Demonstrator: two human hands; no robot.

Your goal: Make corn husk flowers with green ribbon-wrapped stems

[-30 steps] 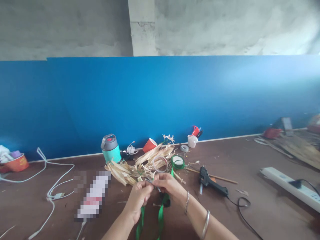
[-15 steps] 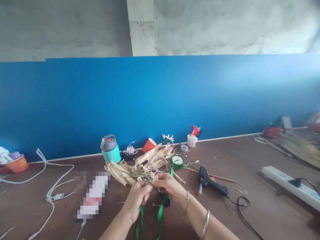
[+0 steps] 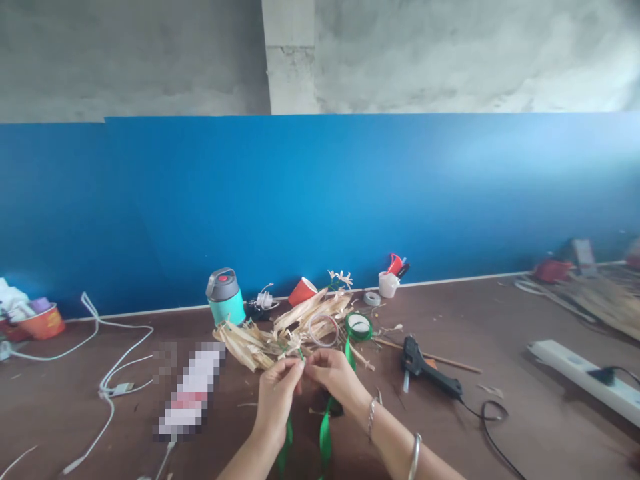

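Green stem, upright at the worker's fingertips: long axis twelve to six o'clock, visible tip toward twelve. Best worked, I judge, with a light pinch and taut tape. Left hand pinches it; right hand closes beside it, contents hidden. Green tape hangs at five; tape roll, two.

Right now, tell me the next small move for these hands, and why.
Probably a gentle twist of the small green piece using the right hand: the left hand appears to pinch it, the right fingertips sit close beside it, and green ribbon hangs below.
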